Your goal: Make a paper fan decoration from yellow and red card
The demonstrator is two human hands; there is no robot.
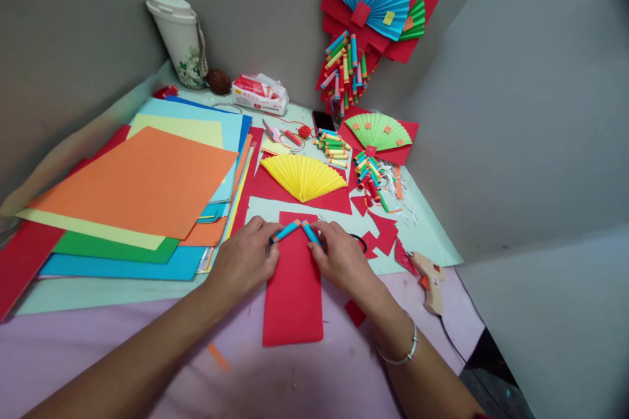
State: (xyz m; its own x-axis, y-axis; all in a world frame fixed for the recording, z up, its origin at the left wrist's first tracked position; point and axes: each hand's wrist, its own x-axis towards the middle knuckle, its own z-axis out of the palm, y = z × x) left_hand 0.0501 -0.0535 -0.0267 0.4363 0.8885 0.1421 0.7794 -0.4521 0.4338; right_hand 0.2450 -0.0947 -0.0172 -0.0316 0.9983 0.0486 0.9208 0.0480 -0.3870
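Observation:
Between the fingers of my left hand (pixel 248 254) is a blue paper roll (pixel 285 231) with orange ends. My right hand (pixel 341 254) pinches a second blue paper roll (pixel 310 233), also orange-tipped. The two rolls slant toward each other over the upper part of a long red paper strip (pixel 293 301), their top ends close together in an inverted V. Whether they touch the strip I cannot tell. Just beyond lies a pleated yellow paper fan (pixel 303 178) on red paper.
Coloured paper sheets (pixel 142 183) are stacked at left. A glue gun (pixel 428 281) with its cord lies at right, near red scraps (pixel 383 229). Loose paper rolls (pixel 331 147), scissors (pixel 272 131), a phone (pixel 323 121), a tissue pack (pixel 260 95) and a lidded cup (pixel 177 39) stand farther back.

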